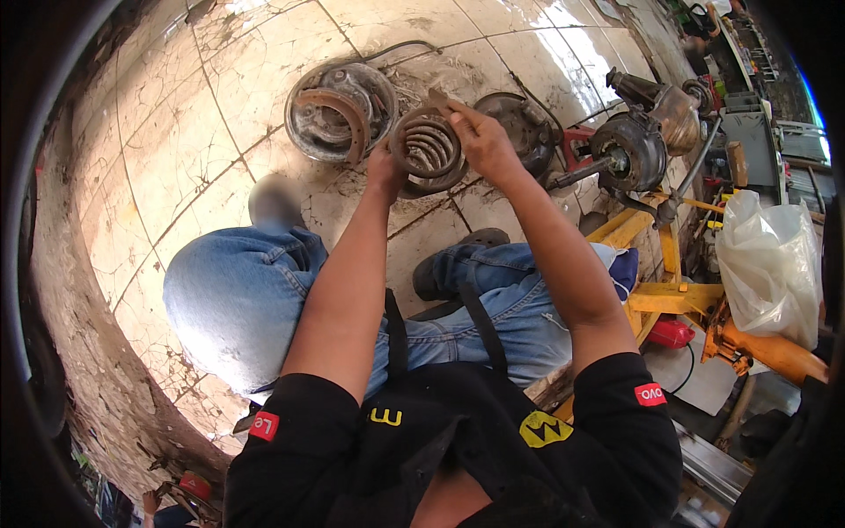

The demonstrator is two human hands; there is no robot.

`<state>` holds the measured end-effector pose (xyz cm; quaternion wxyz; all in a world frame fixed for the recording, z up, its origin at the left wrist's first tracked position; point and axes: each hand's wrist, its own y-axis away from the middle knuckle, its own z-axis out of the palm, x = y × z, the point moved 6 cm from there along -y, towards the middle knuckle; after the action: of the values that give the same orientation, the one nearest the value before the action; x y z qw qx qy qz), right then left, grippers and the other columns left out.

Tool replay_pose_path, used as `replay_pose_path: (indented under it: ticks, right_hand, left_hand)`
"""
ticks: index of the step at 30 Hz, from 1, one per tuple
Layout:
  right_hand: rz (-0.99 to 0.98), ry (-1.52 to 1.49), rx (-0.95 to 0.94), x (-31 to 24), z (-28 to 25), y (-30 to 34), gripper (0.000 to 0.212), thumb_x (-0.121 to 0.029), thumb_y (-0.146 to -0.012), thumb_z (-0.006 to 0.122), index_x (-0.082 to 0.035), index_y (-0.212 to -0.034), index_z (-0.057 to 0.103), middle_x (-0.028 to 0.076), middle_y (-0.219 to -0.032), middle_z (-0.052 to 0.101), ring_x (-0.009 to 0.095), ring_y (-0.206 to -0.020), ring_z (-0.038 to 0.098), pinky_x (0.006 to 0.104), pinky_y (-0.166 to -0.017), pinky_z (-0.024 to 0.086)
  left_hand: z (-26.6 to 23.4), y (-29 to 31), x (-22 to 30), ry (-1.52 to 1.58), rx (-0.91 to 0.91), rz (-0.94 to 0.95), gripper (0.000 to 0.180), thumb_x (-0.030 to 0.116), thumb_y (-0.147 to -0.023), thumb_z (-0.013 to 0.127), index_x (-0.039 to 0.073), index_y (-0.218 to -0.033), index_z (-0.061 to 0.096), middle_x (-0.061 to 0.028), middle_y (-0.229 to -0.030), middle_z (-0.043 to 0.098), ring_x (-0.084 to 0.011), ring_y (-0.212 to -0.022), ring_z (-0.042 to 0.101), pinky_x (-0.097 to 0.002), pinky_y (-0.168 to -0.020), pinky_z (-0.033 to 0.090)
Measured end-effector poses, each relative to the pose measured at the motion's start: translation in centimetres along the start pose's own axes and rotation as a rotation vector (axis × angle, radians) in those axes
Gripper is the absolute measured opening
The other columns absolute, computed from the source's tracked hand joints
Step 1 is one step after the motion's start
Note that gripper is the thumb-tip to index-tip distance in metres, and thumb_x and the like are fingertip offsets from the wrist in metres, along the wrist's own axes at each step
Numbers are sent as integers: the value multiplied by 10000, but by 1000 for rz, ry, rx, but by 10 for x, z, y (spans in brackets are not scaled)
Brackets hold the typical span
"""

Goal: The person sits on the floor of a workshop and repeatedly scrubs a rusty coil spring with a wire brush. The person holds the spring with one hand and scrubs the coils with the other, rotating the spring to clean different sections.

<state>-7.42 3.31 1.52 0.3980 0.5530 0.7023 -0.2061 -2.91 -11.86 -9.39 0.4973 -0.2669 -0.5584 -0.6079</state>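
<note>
A rusty coil spring is tilted up so that I look into its rings. My left hand is closed round its left side, with the fingers partly hidden. My right hand grips a flat brown strip against the spring's upper right rim; I cannot tell what kind of piece it is. Just left of the spring, a round brake backing plate lies on the floor with a curved brake shoe on it. Behind my right hand sits another dark round brake part, partly covered.
Cracked, dirty tiles form the floor. To the right stand an axle assembly with a hub, a yellow metal frame and a clear plastic bag. A black cable runs behind the backing plate. My jeans-clad knees flank the work.
</note>
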Motion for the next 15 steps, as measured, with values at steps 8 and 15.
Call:
replay_pose_path:
  ticks: [8,15]
  right_hand:
    - [-96,203,233,3,3,18,464,-350,-933,553,16,-1216,591,263,-1169,612,379,-1109,588,354,-934,451]
    - [93,-52,218,-9,-8,41,334,-264,-947,511,-4,-1105,649,118,-776,670,211,-713,604,303,-709,490]
  left_hand:
    - [2,-3,-3,123,48,-67,237,162,-931,593,35,-1126,639,-30,-958,657,-98,-810,573,-265,-701,470]
    - [-10,-27,-33,-47,87,71,229,195,-912,603,31,-1061,661,-68,-908,682,-132,-810,588,-305,-730,475]
